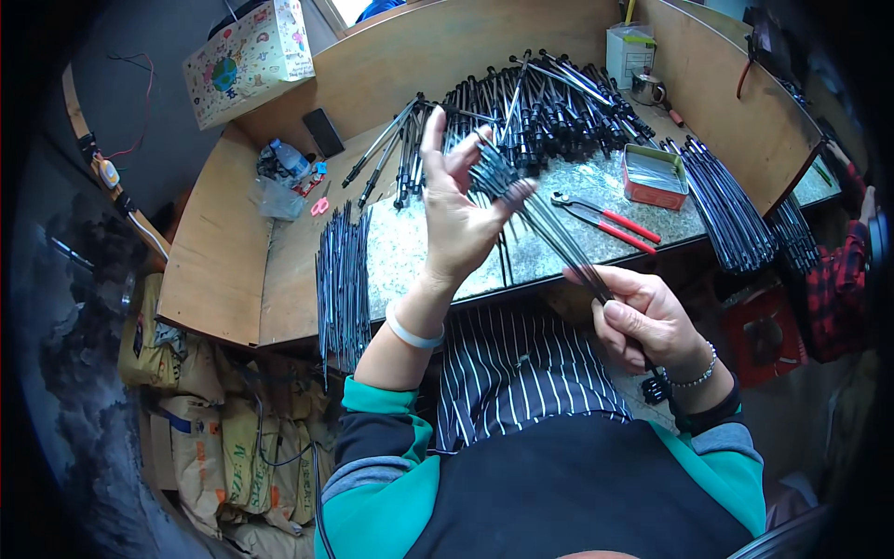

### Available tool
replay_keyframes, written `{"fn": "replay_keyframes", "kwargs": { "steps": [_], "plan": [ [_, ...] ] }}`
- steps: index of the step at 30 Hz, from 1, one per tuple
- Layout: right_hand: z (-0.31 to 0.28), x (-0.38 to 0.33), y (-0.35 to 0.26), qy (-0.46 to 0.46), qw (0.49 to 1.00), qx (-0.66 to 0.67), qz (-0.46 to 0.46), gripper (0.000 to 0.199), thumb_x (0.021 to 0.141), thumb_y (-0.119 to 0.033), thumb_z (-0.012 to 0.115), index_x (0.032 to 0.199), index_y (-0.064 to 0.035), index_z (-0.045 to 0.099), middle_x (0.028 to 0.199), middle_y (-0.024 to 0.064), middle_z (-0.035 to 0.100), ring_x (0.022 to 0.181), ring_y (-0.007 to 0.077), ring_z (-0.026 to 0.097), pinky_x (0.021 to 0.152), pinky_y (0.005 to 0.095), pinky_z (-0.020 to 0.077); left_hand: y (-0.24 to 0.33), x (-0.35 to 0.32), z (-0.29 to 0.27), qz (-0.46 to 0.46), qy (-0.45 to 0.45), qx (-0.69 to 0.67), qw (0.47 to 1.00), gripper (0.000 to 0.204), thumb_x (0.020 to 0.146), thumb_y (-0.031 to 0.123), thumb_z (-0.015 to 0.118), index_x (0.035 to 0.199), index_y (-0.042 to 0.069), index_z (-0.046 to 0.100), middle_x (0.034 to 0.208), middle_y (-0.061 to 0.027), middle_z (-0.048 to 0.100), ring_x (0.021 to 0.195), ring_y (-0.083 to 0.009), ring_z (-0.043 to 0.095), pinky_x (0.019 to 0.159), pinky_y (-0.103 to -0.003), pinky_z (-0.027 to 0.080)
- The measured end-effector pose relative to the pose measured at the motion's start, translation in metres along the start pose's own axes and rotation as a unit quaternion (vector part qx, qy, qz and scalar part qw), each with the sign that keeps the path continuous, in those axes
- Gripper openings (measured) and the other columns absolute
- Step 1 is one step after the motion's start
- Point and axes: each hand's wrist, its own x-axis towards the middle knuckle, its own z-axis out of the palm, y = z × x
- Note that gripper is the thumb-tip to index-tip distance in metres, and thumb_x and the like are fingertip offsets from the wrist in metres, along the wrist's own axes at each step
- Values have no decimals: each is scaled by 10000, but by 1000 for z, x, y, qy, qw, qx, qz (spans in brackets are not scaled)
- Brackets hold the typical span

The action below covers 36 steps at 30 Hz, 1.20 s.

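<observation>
My right hand (pixel 647 317) is closed round the near end of a bundle of thin black rods (pixel 563 240), which slants up and to the left over the bench's front edge. My left hand (pixel 461 210) is raised with its fingers spread. The bundle's blurred far end lies between its thumb and fingers; whether they touch it I cannot tell. A black piece with small prongs (pixel 656 388) hangs below my right hand. Behind the hands, a large heap of black and silver rods with thick black ends (pixel 549 112) covers the back of the bench.
Red-handled pliers (pixel 610 222) and a red tin (pixel 655 177) lie right of the bundle. More black rods (pixel 343 284) overhang the bench at left; others (pixel 731 210) lie at right. Pink scissors (pixel 320 205), a bottle (pixel 291 158) and a phone (pixel 323 132) are at left. Wooden panels (pixel 219 242) enclose the bench.
</observation>
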Motion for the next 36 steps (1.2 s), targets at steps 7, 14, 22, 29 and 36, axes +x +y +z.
{"fn": "replay_keyframes", "kwargs": {
  "steps": [7, 14, 22, 29, 36],
  "plan": [
    [7, 23, -7, 7, 1000, 2, -7, 419, 963, -38, 408, 1364, 69, 351, 601, 33, 508, 342, 22, 313, 293, 141, 262, -11, 8, -3, 81, -77, 64, 992, 1030, 686, 54, 801, 1464, 75, 126, 1196, -175, 549, 881, -257, 653, 782, -318, 556],
    [-3, 43, -27, 34, 999, 28, -26, 404, 976, -57, 388, 1355, 80, 354, 587, 6, 462, 350, 16, 270, 291, 138, 237, -25, -42, 15, -34, 7, 60, 998, 976, 761, 154, 765, 1458, 79, 85, 1369, -257, 324, 995, -291, 607, 864, -381, 533],
    [-5, 52, -27, 27, 998, 58, 1, 388, 970, -57, 394, 1329, 89, 391, 588, 0, 467, 380, 16, 298, 331, 137, 246, -63, -45, -2, -254, 175, -397, 864, 485, 1002, 267, 407, 1357, -28, 255, 1265, -217, 390, 1193, -294, 420, 1018, -408, 343],
    [-28, 22, 26, 17, 971, -239, -27, 232, 906, 3, 440, 1069, 55, 598, 658, 41, 572, 465, 57, 445, 461, 178, 386, -47, 3, 2, -121, -46, -342, 931, 268, 1007, 188, 410, 1170, -12, 485, 971, -106, 603, 868, -171, 608, 771, -274, 511],
    [-103, 41, 177, 98, 809, -579, -44, 109, 881, -44, 515, 905, 25, 596, 749, 140, 604, 678, 290, 598, 664, 371, 497, -89, -41, 14, -106, -193, -87, 971, 194, 912, -13, 507, 1096, 29, 555, 931, -80, 594, 859, -163, 602, 782, -283, 516]
  ]
}}
